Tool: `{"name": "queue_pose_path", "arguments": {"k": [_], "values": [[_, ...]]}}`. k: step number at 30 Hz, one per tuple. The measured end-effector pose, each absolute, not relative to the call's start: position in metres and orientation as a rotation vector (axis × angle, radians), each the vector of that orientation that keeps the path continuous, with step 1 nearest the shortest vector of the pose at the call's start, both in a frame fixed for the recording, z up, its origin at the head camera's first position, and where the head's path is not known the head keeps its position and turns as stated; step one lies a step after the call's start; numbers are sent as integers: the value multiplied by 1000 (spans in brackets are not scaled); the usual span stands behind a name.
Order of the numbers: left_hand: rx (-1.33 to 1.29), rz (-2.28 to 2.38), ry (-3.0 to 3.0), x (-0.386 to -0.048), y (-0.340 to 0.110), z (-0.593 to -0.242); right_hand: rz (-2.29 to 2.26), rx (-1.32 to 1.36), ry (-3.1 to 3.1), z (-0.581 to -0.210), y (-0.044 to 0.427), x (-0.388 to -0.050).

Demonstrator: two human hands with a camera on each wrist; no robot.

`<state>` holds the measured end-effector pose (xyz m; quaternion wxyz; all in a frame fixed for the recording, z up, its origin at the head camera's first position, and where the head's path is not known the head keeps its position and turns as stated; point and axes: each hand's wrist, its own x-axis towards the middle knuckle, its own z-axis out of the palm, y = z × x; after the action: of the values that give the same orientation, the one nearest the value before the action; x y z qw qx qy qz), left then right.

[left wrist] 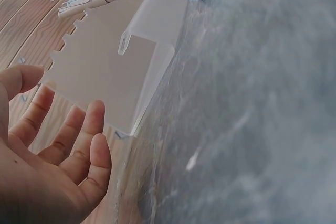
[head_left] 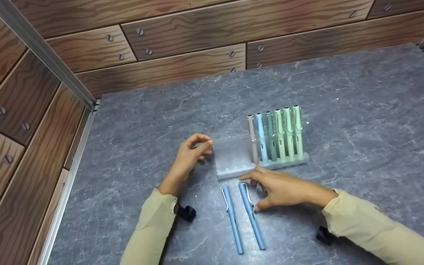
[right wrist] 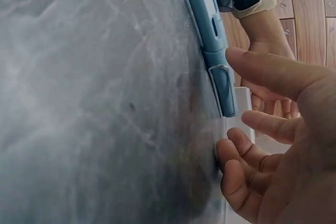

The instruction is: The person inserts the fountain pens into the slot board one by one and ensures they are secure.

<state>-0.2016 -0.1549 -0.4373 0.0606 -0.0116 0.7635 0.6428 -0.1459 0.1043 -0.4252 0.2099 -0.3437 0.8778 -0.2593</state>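
A frosted clear pen stand (head_left: 234,154) sits on the table, with several capped pens upright in its right half. At its upper left corner, my left hand (head_left: 191,151) pinches the edge between thumb and index finger, the other fingers loosely bent. In front of the stand two blue capped pens lie side by side, a left pen (head_left: 233,221) and a right pen (head_left: 253,219). My right hand (head_left: 283,187) hovers beside the right pen's cap, thumb and fingers apart. In the right wrist view its thumb (right wrist: 262,66) is close to a blue pen (right wrist: 212,40); contact is unclear.
In the stand are a brownish pen (head_left: 252,143), a light blue pen (head_left: 261,136), a dark green pen (head_left: 271,143) and several light green pens (head_left: 288,136). Notches line the stand's front left edge. Wood-patterned walls (head_left: 197,33) border the grey marbled table (head_left: 142,121).
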Motion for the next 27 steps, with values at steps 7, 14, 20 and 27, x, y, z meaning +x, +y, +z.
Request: {"name": "queue_pose_path", "arguments": {"k": [7, 14, 20, 27], "values": [[-40, 1941, 2288, -201, -154, -437, -709, -952, 2440, -428, 103, -145], [-11, 1914, 2331, -201, -156, -438, -669, -959, 2481, -431, 100, -144], [-19, 1937, 2320, -202, -156, -437, -660, -951, 2497, -429, 98, -143], [-23, 1949, 2314, -202, -155, -438, -636, -974, 2521, -429, 97, -141]]}}
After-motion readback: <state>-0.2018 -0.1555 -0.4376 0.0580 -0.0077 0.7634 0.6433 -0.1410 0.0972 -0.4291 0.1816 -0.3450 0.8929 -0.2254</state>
